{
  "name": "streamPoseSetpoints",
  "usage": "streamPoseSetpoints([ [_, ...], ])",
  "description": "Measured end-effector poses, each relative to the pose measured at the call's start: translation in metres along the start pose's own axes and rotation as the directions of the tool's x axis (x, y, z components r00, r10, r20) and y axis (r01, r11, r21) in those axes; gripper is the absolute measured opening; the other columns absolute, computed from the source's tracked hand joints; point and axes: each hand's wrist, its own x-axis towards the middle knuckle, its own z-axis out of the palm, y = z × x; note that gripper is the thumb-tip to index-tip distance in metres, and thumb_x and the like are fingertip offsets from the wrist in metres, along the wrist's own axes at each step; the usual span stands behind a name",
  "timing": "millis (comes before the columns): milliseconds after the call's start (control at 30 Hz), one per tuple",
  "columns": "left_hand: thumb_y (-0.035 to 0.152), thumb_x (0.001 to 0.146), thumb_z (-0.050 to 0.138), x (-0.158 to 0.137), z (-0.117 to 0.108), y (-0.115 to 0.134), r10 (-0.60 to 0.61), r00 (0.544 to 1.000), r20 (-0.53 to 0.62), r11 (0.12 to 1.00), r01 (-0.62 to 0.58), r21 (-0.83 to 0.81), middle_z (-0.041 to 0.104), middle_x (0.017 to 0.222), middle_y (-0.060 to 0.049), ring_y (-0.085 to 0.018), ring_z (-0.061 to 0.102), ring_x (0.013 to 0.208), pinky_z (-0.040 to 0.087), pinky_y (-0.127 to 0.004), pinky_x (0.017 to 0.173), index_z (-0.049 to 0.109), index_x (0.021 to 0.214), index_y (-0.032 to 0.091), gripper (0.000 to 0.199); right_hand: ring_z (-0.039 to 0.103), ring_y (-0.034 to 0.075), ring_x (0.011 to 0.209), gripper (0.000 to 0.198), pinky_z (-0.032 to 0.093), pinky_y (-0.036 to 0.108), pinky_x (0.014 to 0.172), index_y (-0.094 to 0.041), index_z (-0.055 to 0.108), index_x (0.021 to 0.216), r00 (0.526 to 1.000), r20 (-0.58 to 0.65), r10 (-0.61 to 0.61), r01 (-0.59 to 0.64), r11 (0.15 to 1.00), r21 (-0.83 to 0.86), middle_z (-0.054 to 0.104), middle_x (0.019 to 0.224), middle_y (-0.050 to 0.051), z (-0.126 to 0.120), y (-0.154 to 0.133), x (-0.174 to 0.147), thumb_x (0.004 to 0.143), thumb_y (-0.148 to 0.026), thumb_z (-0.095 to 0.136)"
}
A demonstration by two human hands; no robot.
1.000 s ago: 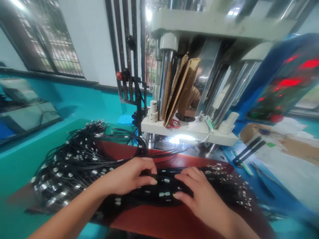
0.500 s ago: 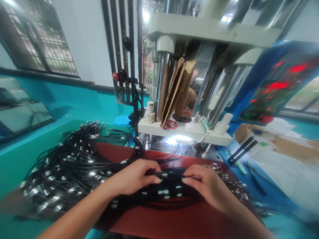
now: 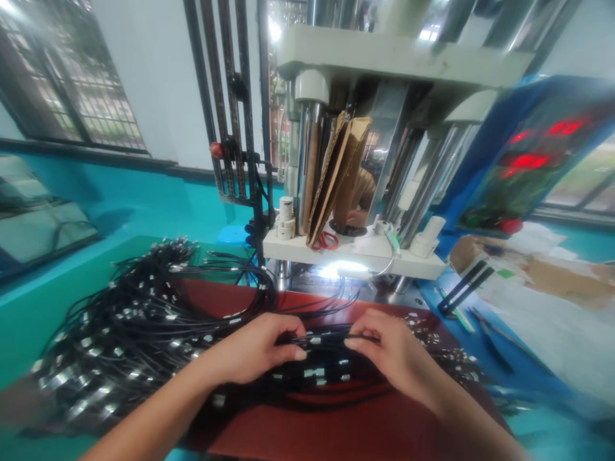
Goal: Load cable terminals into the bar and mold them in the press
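Observation:
Many black cables (image 3: 139, 320) with small silvery metal pieces lie in a big heap on the left and run across to the right in front of me. My left hand (image 3: 264, 346) is closed, thumb and fingers pinching a cable near the middle of the bundle. A short way to the right, my right hand (image 3: 379, 339) pinches black cable too. Between the hands, a stretch of cable with a silvery piece (image 3: 314, 340) spans the gap. More silvery pieces (image 3: 314, 372) show on cables just below. How many strands each hand holds cannot be told.
A press machine (image 3: 355, 250) with a lit lower edge stands behind the brown-red board (image 3: 288, 429). Cardboard (image 3: 331, 179) and red-handled scissors (image 3: 327, 241) rest on it. To the right are tweezers (image 3: 490, 339), paper (image 3: 542, 333) and a panel with red displays (image 3: 533, 160).
The view has shifted slightly. My right hand has turned a little, its knuckles now higher, still pinching the cable. My left hand keeps nearly the same hold.

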Motion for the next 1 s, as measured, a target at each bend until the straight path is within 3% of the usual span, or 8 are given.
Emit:
streamPoseSetpoints([
  [100, 0.036, 0.085, 0.053, 0.000, 0.001, 0.000, 0.001, 1.000, 0.009, 1.000, -0.001, -0.010, 0.057, 0.077, 0.002, -0.013, 0.048, 0.072, 0.034, -0.022, 0.064, 0.059, 0.087, 0.019, 0.018, 0.058, 0.016, 0.071, 0.010, 0.041, 0.027, 0.063, -0.025, 0.071, 0.086, 0.987, 0.159, 0.013, -0.015, 1.000, 0.014, 0.061, 0.077, -0.002, 0.000, 0.000, 0.003, 0.081, -0.033, 0.067],
  [167, 0.033, 0.086, 0.051, 0.000, 0.002, 0.000, 0.001, 1.000, -0.001, 0.999, -0.001, -0.036, 0.056, 0.078, 0.002, -0.013, 0.048, 0.072, 0.034, -0.022, 0.065, 0.058, 0.087, 0.019, 0.016, 0.057, 0.015, 0.067, 0.008, 0.039, 0.027, 0.059, -0.024, 0.071, 0.082, 0.975, 0.219, 0.029, -0.021, 0.999, -0.040, 0.058, 0.075, -0.002, 0.001, 0.000, 0.004, 0.079, -0.031, 0.068],
  [267, 0.032, 0.087, 0.049, 0.000, 0.003, 0.000, -0.009, 0.999, -0.037, 0.997, 0.006, -0.078, 0.055, 0.079, 0.002, -0.013, 0.048, 0.073, 0.035, -0.022, 0.066, 0.056, 0.086, 0.019, 0.015, 0.055, 0.017, 0.072, 0.011, 0.040, 0.028, 0.063, -0.021, 0.066, 0.075, 0.977, 0.212, -0.006, 0.036, 0.990, -0.136, 0.057, 0.078, 0.000, 0.002, -0.002, 0.004, 0.083, -0.027, 0.062],
  [333, 0.034, 0.086, 0.051, -0.001, 0.002, -0.001, -0.002, 1.000, -0.029, 0.995, -0.001, -0.095, 0.055, 0.079, 0.002, -0.013, 0.049, 0.074, 0.036, -0.023, 0.067, 0.055, 0.087, 0.019, 0.015, 0.055, 0.019, 0.079, 0.013, 0.041, 0.030, 0.070, -0.020, 0.063, 0.080, 0.980, 0.187, -0.063, 0.093, 0.984, -0.155, 0.058, 0.083, 0.002, 0.002, -0.003, 0.003, 0.088, -0.025, 0.055],
  [500, 0.044, 0.064, 0.076, -0.007, 0.000, 0.000, 0.078, 0.993, 0.088, 0.994, -0.084, 0.065, 0.058, 0.093, 0.000, -0.017, 0.051, 0.079, 0.036, -0.025, 0.066, 0.052, 0.104, 0.022, 0.051, 0.055, 0.019, 0.078, 0.015, 0.043, 0.031, 0.072, -0.021, 0.057, 0.092, 0.967, 0.225, -0.123, 0.165, 0.969, -0.182, 0.060, 0.087, 0.003, -0.002, -0.004, -0.001, 0.094, -0.023, 0.042],
  [567, 0.043, 0.062, 0.078, -0.008, 0.000, 0.001, 0.082, 0.991, 0.106, 0.986, -0.096, 0.134, 0.059, 0.099, -0.002, -0.019, 0.052, 0.083, 0.035, -0.027, 0.067, 0.051, 0.108, 0.022, 0.058, 0.056, 0.019, 0.081, 0.018, 0.043, 0.031, 0.074, -0.021, 0.059, 0.096, 0.956, 0.252, -0.150, 0.196, 0.966, -0.170, 0.060, 0.090, 0.004, -0.005, -0.003, -0.001, 0.094, -0.022, 0.041],
  [800, 0.029, 0.066, 0.076, -0.006, -0.002, 0.003, 0.047, 0.994, 0.099, 0.986, -0.062, 0.155, 0.059, 0.094, 0.000, -0.018, 0.053, 0.082, 0.034, -0.026, 0.067, 0.055, 0.099, 0.022, 0.040, 0.059, 0.019, 0.082, 0.021, 0.043, 0.029, 0.077, -0.022, 0.068, 0.088, 0.935, 0.319, -0.152, 0.185, 0.980, -0.077, 0.066, 0.093, 0.004, -0.016, -0.008, 0.005, 0.092, -0.024, 0.047],
  [1000, 0.025, 0.073, 0.069, -0.005, -0.005, 0.006, 0.051, 0.991, 0.127, 0.992, -0.065, 0.111, 0.059, 0.086, 0.003, -0.014, 0.052, 0.074, 0.034, -0.024, 0.063, 0.056, 0.093, 0.021, 0.024, 0.060, 0.018, 0.079, 0.013, 0.043, 0.026, 0.073, -0.020, 0.068, 0.090, 0.900, 0.434, -0.042, 0.068, 0.997, -0.046, 0.069, 0.088, 0.001, -0.021, -0.004, 0.009, 0.086, -0.025, 0.057],
])
